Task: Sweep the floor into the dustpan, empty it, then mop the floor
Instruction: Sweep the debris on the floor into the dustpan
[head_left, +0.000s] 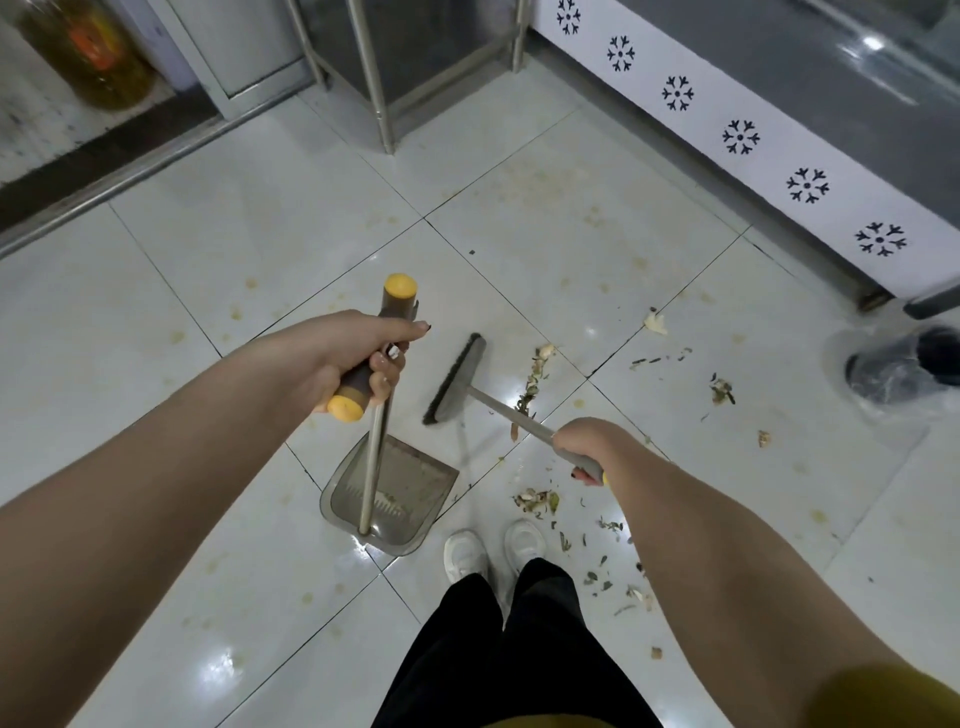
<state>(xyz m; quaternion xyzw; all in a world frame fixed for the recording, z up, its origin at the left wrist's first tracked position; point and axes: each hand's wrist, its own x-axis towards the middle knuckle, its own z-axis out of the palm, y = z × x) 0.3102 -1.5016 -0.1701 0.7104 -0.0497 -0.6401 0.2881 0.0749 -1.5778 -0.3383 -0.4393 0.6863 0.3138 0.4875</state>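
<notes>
We see a floor (208, 260) of smooth, glossy white tile that mirrors the lamps, dulled in spots by yellowish stains. The dustpan (415, 483) at 6 o'clock is translucent smoky plastic, scuffed inside. Its pole (375, 457) is matt brushed metal, and its grip (399, 301) is matt brown with 2 yellow caps. The broom (457, 379) has dark, coarse bristles in a grey plastic head on a dull metal shaft (511, 415). The litter (535, 501) at 5 o'clock looks dry and papery. At 3 o'clock a thin, clear plastic bag (883, 395) shines, crinkled. The trousers (519, 649) are matt black cloth. At 12 o'clock the frame (371, 78) is satin metal.
</notes>
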